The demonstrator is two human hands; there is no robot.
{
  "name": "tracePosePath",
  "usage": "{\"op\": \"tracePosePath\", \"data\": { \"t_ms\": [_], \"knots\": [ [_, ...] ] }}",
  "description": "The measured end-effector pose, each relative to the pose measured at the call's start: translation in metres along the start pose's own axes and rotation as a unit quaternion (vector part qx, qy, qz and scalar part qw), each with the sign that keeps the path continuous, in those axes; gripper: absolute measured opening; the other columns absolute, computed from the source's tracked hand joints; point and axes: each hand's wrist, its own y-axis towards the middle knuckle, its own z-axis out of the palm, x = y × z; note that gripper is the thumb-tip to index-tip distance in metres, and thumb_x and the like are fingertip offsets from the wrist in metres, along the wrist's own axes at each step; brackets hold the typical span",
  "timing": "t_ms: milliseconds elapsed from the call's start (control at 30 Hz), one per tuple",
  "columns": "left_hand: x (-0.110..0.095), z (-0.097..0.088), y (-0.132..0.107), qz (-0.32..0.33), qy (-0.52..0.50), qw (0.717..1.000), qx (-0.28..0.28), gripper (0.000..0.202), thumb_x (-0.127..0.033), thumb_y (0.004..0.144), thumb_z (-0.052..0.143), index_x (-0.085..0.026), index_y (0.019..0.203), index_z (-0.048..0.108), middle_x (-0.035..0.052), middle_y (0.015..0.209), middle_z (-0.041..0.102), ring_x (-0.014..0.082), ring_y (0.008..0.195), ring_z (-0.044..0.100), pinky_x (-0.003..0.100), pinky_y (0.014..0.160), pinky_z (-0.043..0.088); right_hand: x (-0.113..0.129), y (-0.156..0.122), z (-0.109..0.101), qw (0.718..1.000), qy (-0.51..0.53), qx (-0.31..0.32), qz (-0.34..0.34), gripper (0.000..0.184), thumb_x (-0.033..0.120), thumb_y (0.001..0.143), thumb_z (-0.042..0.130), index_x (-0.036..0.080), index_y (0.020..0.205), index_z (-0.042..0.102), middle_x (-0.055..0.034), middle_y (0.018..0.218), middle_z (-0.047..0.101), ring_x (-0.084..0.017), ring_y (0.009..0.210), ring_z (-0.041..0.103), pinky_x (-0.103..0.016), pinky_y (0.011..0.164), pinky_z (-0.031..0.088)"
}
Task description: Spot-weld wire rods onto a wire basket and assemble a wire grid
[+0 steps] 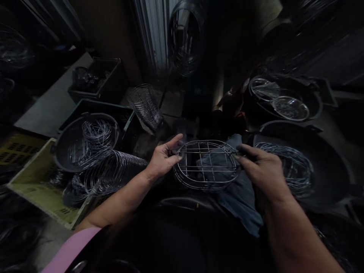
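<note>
A rounded wire basket (206, 163) with a grid bottom is held between both hands above a blue-grey cloth (241, 197) on my lap. My left hand (163, 157) grips its left rim with thumb and fingers, the index finger pointing out over the wire. My right hand (260, 167) pinches the right rim, fingers closed on the wire.
A black tub (61, 151) of wire rings sits at left in a green crate, with a row of wire hoops (113, 170) beside it. A large black basin (327, 167) with wire rings is at right. A tilted stack of wire baskets (146, 106) stands behind.
</note>
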Motion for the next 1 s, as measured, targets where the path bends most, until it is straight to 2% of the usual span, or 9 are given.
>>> {"op": "tracePosePath", "data": {
  "t_ms": [100,167,267,467,567,667,833,933,1000],
  "knots": [
    [0.004,0.000,-0.004,0.001,-0.008,1.000,-0.002,0.072,-0.009,0.066,0.074,-0.029,0.132,0.055,0.0051,0.119,0.065,0.0095,0.079,0.057,0.022,0.077,0.050,-0.008,-0.004,0.001,0.996,0.060,0.018,0.066,0.037,0.036,0.064,0.073,0.019,0.097,0.073,-0.0045,0.095,0.071,-0.027,0.091,0.066,-0.038,0.082,0.052],
    [0.009,0.000,-0.008,-0.002,-0.010,1.000,-0.010,0.071,-0.010,0.066,0.075,-0.028,0.132,0.055,0.0043,0.119,0.065,0.0108,0.086,0.059,0.024,0.086,0.049,-0.014,-0.010,0.003,0.985,0.115,0.031,0.121,0.049,0.039,0.061,0.077,0.018,0.105,0.071,-0.0041,0.093,0.070,-0.022,0.075,0.064,-0.034,0.067,0.053],
    [0.019,0.000,-0.015,-0.029,-0.033,0.999,-0.002,0.069,-0.015,0.069,0.076,-0.027,0.133,0.054,0.0039,0.119,0.066,0.0125,0.092,0.063,0.026,0.093,0.048,-0.018,-0.022,0.008,0.959,0.210,0.037,0.188,0.062,0.041,0.055,0.081,0.015,0.110,0.069,-0.0011,0.078,0.067,-0.013,0.051,0.052,-0.026,0.046,0.044],
    [0.037,0.012,-0.019,-0.023,-0.101,0.991,-0.081,0.060,-0.022,0.074,0.075,-0.025,0.130,0.057,0.0035,0.116,0.069,0.0148,0.109,0.062,0.027,0.103,0.043,-0.013,-0.030,0.014,0.910,0.360,0.019,0.204,0.052,0.035,0.054,0.084,0.017,0.101,0.071,0.0059,0.056,0.056,-0.006,0.041,0.040,-0.018,0.038,0.031],
    [0.035,0.016,-0.011,-0.015,-0.113,0.989,-0.099,0.057,-0.027,0.076,0.074,-0.023,0.130,0.057,0.0051,0.123,0.067,0.0175,0.117,0.059,0.029,0.106,0.041,-0.010,-0.032,0.014,0.906,0.370,-0.005,0.204,0.053,0.035,0.058,0.083,0.019,0.106,0.070,0.0030,0.065,0.064,-0.010,0.049,0.053,-0.021,0.045,0.044],
    [0.028,0.014,-0.001,-0.035,-0.083,0.990,-0.112,0.058,-0.036,0.076,0.074,-0.022,0.130,0.058,0.0058,0.119,0.068,0.0194,0.114,0.061,0.030,0.106,0.041,-0.014,-0.034,0.012,0.933,0.310,-0.002,0.180,0.055,0.042,0.060,0.080,0.017,0.108,0.070,-0.0052,0.087,0.072,-0.021,0.075,0.067,-0.031,0.064,0.055],
    [0.024,0.006,0.008,-0.065,-0.049,0.991,-0.109,0.062,-0.043,0.073,0.077,-0.022,0.129,0.059,0.0053,0.112,0.071,0.0203,0.108,0.064,0.028,0.101,0.046,-0.030,-0.001,-0.011,0.983,0.146,0.048,0.104,0.049,0.052,0.068,0.071,0.018,0.103,0.073,-0.0107,0.100,0.072,-0.032,0.101,0.065,-0.044,0.084,0.054],
    [0.025,0.004,0.009,-0.078,-0.068,0.990,-0.098,0.066,-0.045,0.073,0.075,-0.022,0.132,0.056,0.0062,0.111,0.072,0.0211,0.102,0.066,0.029,0.096,0.050,-0.021,0.055,-0.037,0.999,0.005,-0.049,0.019,0.050,0.049,0.073,0.065,0.018,0.113,0.070,-0.0123,0.114,0.068,-0.035,0.114,0.058,-0.050,0.098,0.045],
    [0.026,0.002,0.010,-0.091,-0.075,0.988,-0.100,0.064,-0.044,0.074,0.075,-0.024,0.132,0.056,0.0054,0.111,0.071,0.0200,0.099,0.067,0.028,0.094,0.051,-0.001,0.103,-0.054,0.982,-0.135,-0.123,-0.048,0.058,0.039,0.078,0.061,0.013,0.130,0.059,-0.0183,0.129,0.059,-0.039,0.123,0.050,-0.053,0.102,0.038]
  ]
}}
